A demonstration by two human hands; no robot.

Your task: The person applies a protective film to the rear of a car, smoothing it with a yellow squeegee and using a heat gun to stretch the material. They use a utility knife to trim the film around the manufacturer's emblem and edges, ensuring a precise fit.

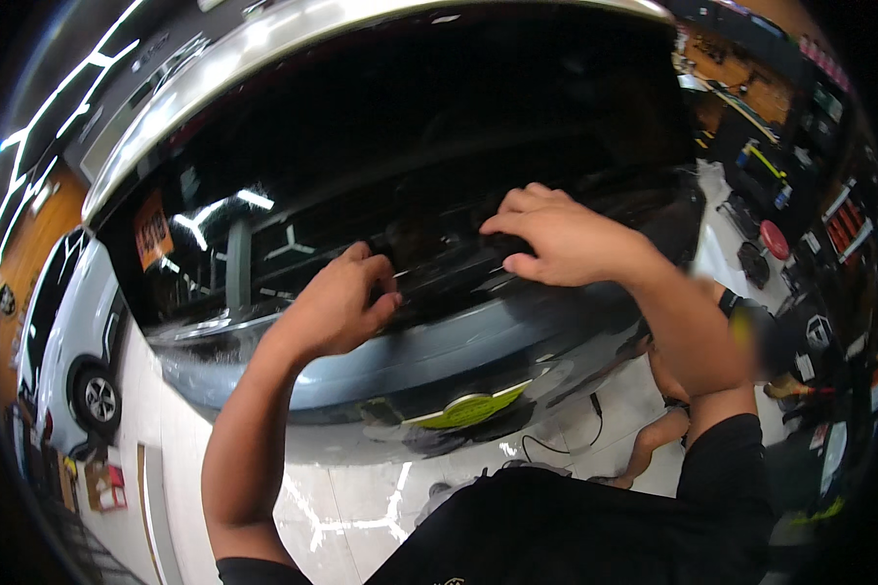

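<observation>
A large glossy dark rear panel with glass point(429, 117) of a vehicle fills the middle. My left hand point(353, 302) is on its lower dark part, fingers bent and thumb apart; whether a small dark piece lies under the fingertips I cannot tell. To its right, my right hand point(546, 234) touches the same strip, fingers bent and spread apart. Below both hands runs a blue-grey body band point(439, 341) with a yellow-green oval piece point(468, 405).
A white car point(78, 292) stands at left by boxes point(104, 483). Another person's bare leg point(644, 453) shows low at right, behind my arm, near a black cable point(556, 451). Shelves with tools point(771, 175) line the right side.
</observation>
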